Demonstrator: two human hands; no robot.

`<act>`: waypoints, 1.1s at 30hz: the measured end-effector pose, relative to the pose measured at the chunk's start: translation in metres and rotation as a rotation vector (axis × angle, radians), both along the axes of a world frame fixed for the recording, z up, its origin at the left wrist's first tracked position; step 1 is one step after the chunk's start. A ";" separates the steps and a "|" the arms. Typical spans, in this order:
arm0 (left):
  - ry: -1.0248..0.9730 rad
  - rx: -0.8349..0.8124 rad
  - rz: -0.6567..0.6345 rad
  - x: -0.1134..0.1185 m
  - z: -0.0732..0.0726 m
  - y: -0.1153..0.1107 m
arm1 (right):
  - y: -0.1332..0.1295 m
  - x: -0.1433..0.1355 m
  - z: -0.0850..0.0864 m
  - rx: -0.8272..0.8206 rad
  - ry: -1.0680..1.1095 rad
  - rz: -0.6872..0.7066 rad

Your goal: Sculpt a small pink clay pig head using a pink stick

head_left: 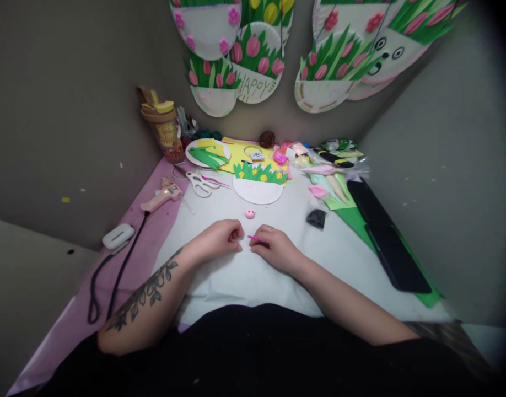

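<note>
My right hand point(273, 246) is closed around a thin magenta stick point(253, 238), whose tip points left over the white table cover. Just left of it, my left hand point(227, 238) rests with curled fingers; whatever it may hold is too small to make out. A small pink clay head with dark dots point(249, 213) lies beyond both hands, touched by neither. Behind that sits a white half-plate point(258, 191) with green paper grass and yellow flowers.
White scissors point(200, 183), a pink glue gun point(162, 198) and a white case point(118, 236) lie at left. A black packet point(316, 218), clay bags point(338, 184) and a dark folding device point(389, 242) are at right. Paper-plate crafts point(259, 82) hang behind.
</note>
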State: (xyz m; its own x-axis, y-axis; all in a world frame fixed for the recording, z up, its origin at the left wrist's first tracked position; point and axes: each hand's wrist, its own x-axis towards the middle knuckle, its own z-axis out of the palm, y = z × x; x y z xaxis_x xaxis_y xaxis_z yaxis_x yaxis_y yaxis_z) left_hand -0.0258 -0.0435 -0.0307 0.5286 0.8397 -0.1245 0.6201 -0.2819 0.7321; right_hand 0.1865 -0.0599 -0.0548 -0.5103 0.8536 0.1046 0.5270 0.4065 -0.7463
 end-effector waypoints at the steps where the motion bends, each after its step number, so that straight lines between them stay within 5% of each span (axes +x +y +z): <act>1: 0.001 0.001 0.001 0.000 0.000 0.000 | 0.000 0.000 -0.001 0.010 0.002 0.000; 33: -0.005 0.003 0.004 0.000 0.002 0.000 | -0.002 0.000 -0.002 -0.012 -0.032 -0.032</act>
State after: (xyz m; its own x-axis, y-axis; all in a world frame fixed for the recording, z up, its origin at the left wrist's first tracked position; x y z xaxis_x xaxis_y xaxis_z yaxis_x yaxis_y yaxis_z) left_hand -0.0259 -0.0436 -0.0283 0.5254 0.8424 -0.1193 0.6180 -0.2815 0.7341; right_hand 0.1865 -0.0615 -0.0567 -0.4857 0.8706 0.0784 0.5632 0.3802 -0.7336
